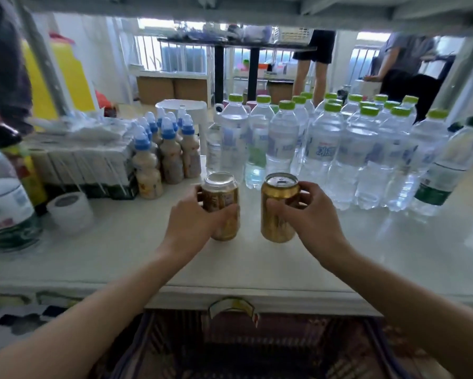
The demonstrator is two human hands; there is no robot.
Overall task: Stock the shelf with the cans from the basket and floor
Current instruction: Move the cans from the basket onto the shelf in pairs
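Note:
Two gold cans stand upright, side by side, near the middle of the white shelf (120, 258). My left hand (194, 220) is wrapped around the left can (221, 198). My right hand (312, 214) grips the right can (277, 206), whose pull-tab top faces me. Both cans rest on or just above the shelf board; I cannot tell which. Below the shelf's front edge lies the dark mesh basket (257, 348), blurred, and its contents cannot be made out.
Several green-capped water bottles (339, 149) fill the shelf behind and right of the cans. Blue-capped milky bottles (169, 157) and a carton pack (87, 162) stand at left, with a paper roll (70, 210) and a big bottle (8, 203). Two people stand in the background.

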